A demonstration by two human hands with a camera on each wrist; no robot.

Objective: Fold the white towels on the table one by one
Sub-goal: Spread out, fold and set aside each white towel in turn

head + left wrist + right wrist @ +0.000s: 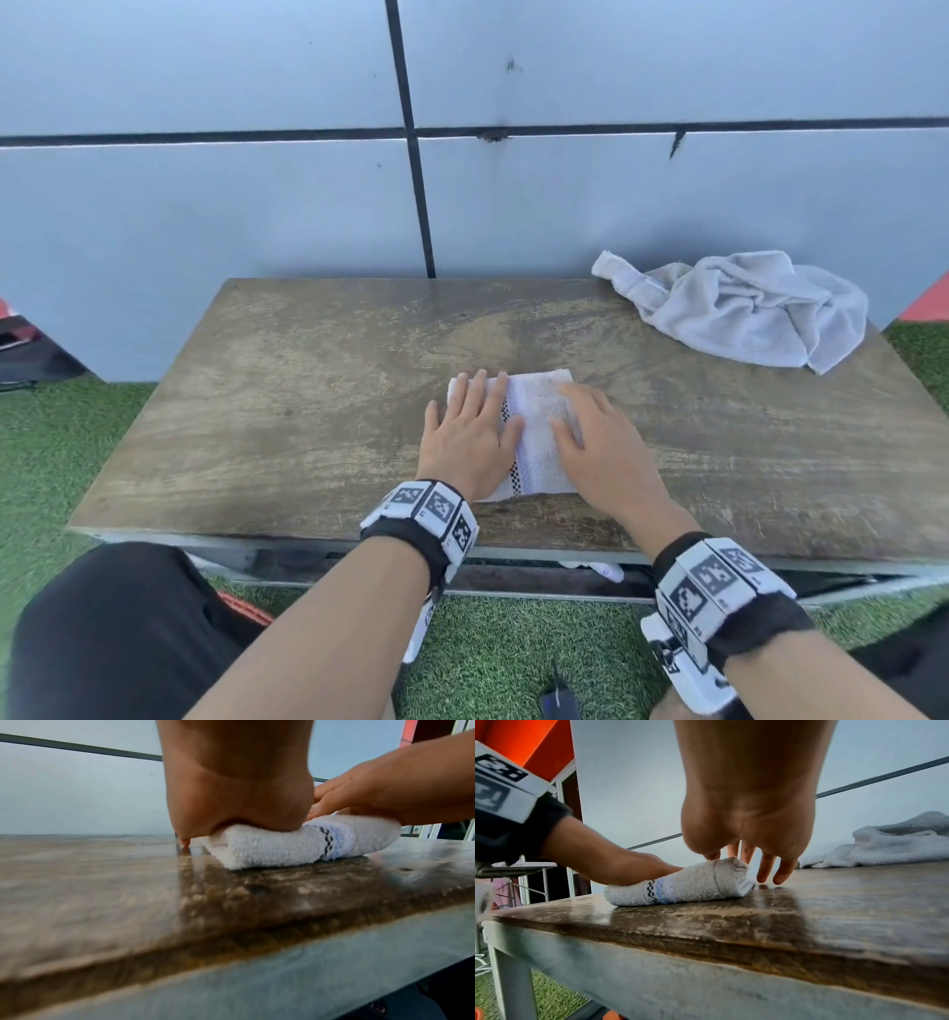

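Observation:
A small folded white towel (536,437) with a black-checked and blue stripe lies near the front middle of the wooden table (287,390). My left hand (470,426) presses flat on its left half, fingers straight. My right hand (590,437) lies flat on its right half, fingers spread. In the left wrist view the palm (239,801) bears down on the folded towel (282,845). In the right wrist view the folded towel (680,886) sits under my right hand (754,833), whose outer fingers (782,870) reach past it toward the tabletop. A crumpled white towel (744,308) lies at the back right.
A grey panelled wall (257,205) stands directly behind the table. Green artificial turf (513,658) covers the ground around it. The table's metal front rail (628,973) runs just below my wrists. A dark object (31,354) lies on the ground at far left.

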